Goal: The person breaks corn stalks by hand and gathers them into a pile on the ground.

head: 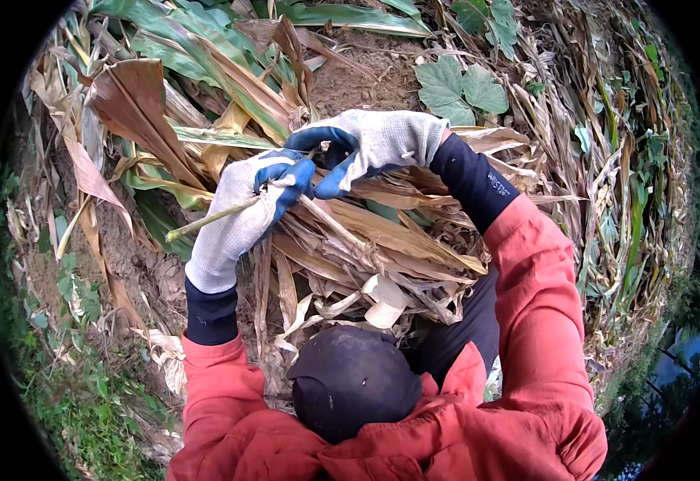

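Observation:
My left hand [251, 207], in a white knit glove with blue-coated fingers, is closed around a thin green stem [214, 220]. One cut end of the stem sticks out toward the lower left. Close against its fingertips is my right hand [371, 147], gloved alike, with fingers and thumb curved into a loop. Whether the right fingers pinch part of the stem is hidden. Below both hands lies a bundle of dry corn leaves and stalks [386, 231]. A pale stalk [335, 222] runs from under the left fingers toward the lower right.
Broad green and brown corn leaves [205, 60] lie beyond my left hand. A leafy green plant [458, 87] grows beyond the right wrist. Dry stalks [584, 120] cover the right side, and bare soil [362, 72] shows ahead. A dark rounded cap [356, 385] is at the bottom.

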`<state>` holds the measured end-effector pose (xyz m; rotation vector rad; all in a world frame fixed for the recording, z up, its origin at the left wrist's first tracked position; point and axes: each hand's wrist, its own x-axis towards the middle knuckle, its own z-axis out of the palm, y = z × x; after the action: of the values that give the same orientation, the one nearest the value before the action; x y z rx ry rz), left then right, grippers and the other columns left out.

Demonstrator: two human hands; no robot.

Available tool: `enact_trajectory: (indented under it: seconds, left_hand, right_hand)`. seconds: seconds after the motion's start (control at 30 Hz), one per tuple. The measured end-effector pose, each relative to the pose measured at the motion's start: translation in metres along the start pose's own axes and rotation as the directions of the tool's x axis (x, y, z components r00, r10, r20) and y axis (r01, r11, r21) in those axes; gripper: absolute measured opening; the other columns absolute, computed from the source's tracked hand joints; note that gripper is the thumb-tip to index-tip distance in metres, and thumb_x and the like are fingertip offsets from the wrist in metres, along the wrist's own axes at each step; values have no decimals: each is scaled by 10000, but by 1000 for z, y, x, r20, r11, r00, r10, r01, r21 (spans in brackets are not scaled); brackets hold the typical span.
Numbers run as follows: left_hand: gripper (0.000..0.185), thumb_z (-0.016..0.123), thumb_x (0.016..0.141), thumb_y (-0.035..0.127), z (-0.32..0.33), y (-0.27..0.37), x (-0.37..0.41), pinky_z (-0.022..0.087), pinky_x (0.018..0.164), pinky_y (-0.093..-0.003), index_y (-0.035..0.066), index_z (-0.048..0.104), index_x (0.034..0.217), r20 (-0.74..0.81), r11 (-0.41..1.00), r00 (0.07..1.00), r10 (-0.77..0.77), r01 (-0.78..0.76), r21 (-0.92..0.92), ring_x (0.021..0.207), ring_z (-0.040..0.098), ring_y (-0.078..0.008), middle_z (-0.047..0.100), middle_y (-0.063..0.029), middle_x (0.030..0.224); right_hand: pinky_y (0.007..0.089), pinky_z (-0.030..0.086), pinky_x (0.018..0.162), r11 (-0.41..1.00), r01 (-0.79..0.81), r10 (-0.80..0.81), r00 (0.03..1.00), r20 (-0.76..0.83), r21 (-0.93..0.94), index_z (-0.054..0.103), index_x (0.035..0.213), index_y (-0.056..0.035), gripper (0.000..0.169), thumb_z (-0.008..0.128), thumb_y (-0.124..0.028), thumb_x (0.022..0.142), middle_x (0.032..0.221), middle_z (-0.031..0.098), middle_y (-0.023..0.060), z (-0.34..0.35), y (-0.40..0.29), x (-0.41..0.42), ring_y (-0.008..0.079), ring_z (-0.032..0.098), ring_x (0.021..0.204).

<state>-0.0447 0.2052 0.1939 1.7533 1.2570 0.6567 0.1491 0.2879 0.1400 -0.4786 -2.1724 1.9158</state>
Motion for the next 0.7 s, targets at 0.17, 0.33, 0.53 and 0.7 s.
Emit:
enact_trajectory:
  seconds: [0.17, 0.33, 0.53, 0.7]
  left_hand:
    - [125, 641, 766, 114, 2, -13, -9, 461, 675, -359, -5, 606, 775, -38, 923, 969, 245, -222, 313, 715, 589, -313, 602, -140, 753]
    - [161, 653, 744, 122, -5, 7, 1, 479, 710, -344, -7, 626, 836, -68, 973, 998, 12, 4, 231, 755, 621, -292, 633, -142, 803]
    - [184, 601, 732, 44, 2, -2, -5, 481, 753, -342, -10, 628, 906, -203, 915, 938, 281, -198, 352, 825, 622, -284, 629, -150, 888]
    - [276, 655, 797, 88, 31, -5, -17, 483, 791, -310, 9, 593, 1054, -496, 945, 828, 262, -116, 306, 941, 593, -243, 570, -122, 1095]
  right_hand:
    - [354, 422, 923, 887, 73, -91, 996, -18, -456, 461, 1237, -16, 792, 825, -333, 609, 1148, 568, 134, 9, -7, 7, 247, 537, 1064]
    - [348, 459, 861, 953, -92, 100, 995, 11, -290, 497, 1199, -14, 765, 831, -357, 603, 1095, 598, 142, -6, -13, 7, 223, 572, 982]
    - [390, 481, 711, 702, -171, -16, 967, -256, -691, 574, 944, -80, 413, 737, -295, 631, 826, 607, 146, 9, -14, 23, 330, 600, 811]
    - [385, 485, 628, 536, -381, -199, 810, -551, -753, 557, 853, -116, 294, 688, -326, 694, 768, 598, 89, 37, 5, 32, 276, 620, 736]
